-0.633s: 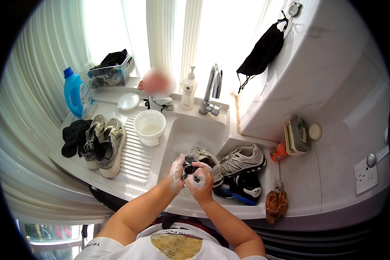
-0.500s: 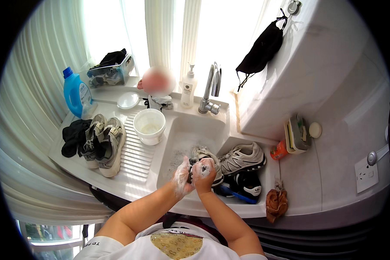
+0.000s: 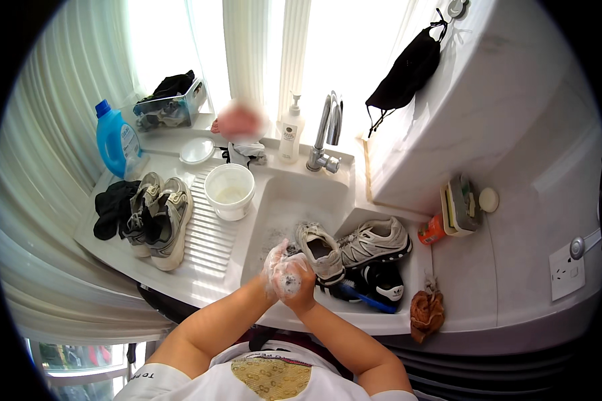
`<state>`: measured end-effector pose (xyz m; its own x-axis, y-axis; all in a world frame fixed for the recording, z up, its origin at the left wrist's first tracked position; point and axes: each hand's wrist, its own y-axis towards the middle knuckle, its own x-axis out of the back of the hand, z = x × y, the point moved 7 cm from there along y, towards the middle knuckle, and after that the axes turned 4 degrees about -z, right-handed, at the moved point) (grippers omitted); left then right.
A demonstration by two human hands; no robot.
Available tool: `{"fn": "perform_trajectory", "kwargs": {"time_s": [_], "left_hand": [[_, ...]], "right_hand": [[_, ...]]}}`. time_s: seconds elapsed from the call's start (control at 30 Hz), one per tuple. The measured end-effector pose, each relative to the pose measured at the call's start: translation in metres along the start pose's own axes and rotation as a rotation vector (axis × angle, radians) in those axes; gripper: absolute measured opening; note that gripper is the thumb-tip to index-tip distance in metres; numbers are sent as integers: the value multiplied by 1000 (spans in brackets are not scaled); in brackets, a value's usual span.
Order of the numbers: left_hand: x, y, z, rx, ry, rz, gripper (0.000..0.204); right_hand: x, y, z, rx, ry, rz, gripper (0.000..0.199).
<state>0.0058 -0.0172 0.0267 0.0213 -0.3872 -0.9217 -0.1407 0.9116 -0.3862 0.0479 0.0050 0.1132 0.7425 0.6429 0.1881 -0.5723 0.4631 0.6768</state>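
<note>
Soapy foam covers a small dark thing, hard to make out, that my left hand and right hand close around together over the sink. Beside them, sneakers wait in the basin near a blue brush, so I judge the washing is mid-way.

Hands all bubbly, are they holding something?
Both soapy hands are pressed together around something small and dark over the sink; what it is cannot be told.
</note>
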Motion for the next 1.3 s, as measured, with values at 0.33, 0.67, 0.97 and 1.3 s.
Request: {"fn": "perform_trajectory", "kwargs": {"time_s": [0.33,0.67,0.97,1.3], "left_hand": [[10,9,1,-71,-17,5,31],[-40,-4,10,-144,55,307,25],[-3,-23,-60,-529,566,-106,17],[11,-20,-17,-55,303,-265,23]], "right_hand": [[16,-2,-61,-147,-68,-160,18],[17,-5,-65,-132,-146,-86,20],[61,-10,-114,-1144,383,-94,39],[41,6,-69,-1005,1227,-27,30]]}}
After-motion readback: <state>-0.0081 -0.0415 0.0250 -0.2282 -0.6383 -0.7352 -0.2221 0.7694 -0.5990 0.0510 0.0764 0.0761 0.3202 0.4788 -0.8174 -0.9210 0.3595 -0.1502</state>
